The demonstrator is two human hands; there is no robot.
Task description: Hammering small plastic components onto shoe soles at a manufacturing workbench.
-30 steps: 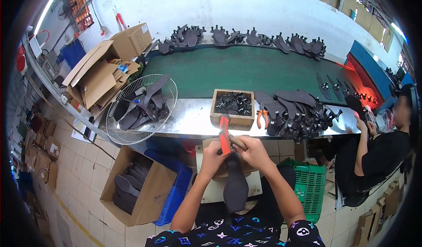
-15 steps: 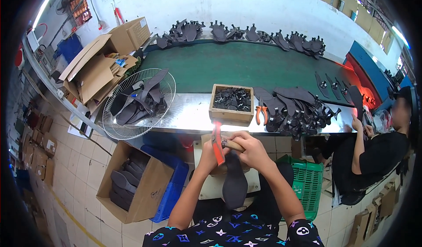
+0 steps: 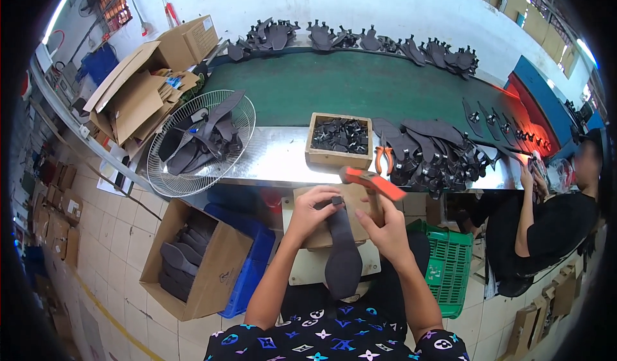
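My right hand [image 3: 389, 229] grips the wooden handle of a hammer [image 3: 375, 182], its red head raised beyond the sole. Below it, a dark shoe sole [image 3: 344, 268] lies lengthwise on a tan block [image 3: 318, 232], its wide end toward me. My left hand [image 3: 312, 213] pinches the sole's narrow far end, where a small black block-like piece [image 3: 337, 200] stands upright by the fingertips. The underside of that piece is hidden. Beyond my hands, a wooden box [image 3: 339, 158] holds many small black pieces with shiny metal parts.
Pliers [image 3: 384, 158] with orange handles lie beside a pile of soles [image 3: 430, 149]. A wire basket [image 3: 193, 184] of soles is at the left. Below are a carton [image 3: 225, 277] and a green crate [image 3: 443, 268]. A person [image 3: 546, 226] works at the right, near the green belt [image 3: 334, 88].
The hammer has swung from above my left hand to the right, held in my right hand alone. My left hand now pinches the black piece at the sole's far end.
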